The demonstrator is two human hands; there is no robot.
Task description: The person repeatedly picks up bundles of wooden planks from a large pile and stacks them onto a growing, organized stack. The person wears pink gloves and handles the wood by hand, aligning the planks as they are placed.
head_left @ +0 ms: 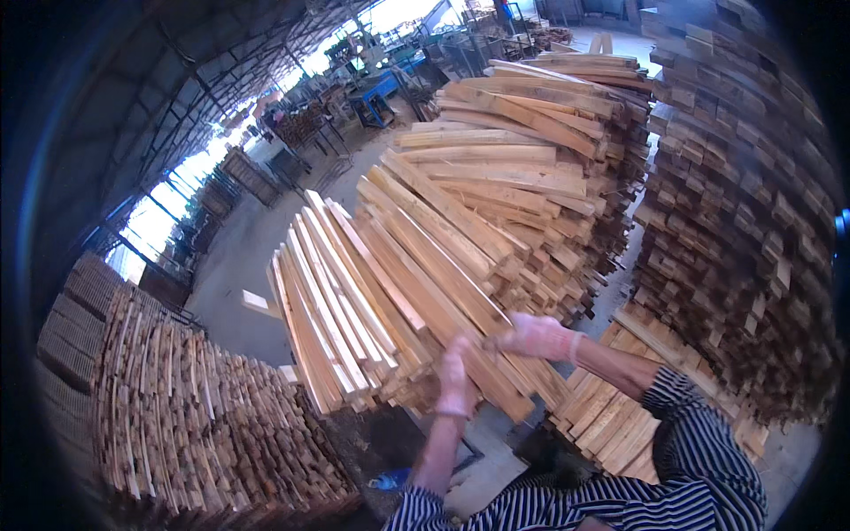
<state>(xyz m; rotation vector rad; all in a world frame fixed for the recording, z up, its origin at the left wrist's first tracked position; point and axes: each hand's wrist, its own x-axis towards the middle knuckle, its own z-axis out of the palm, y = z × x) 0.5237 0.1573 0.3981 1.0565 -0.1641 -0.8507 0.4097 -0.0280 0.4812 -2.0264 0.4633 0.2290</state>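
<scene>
My left hand (455, 380), in a pinkish-white work glove, is closed against the left side of some long wooden planks (498, 382). My right hand (537, 338), gloved alike, reaches across from the right and grips the planks near their close ends. Parts of the fingers on both hands are hidden or blurred. These planks slant away over a large stack of pale sawn planks (390, 257), their near ends jutting past it towards my body. On the left of that stack, several lighter planks (332, 292) lie fanned out.
A tall dark pile of cut timber (726, 212) rises on the right. A low stack of short boards (615, 425) sits by my right arm. To the left stands another timber stack (204, 407). Further plank piles (522, 115) and a blue machine frame (376, 97) are farther back.
</scene>
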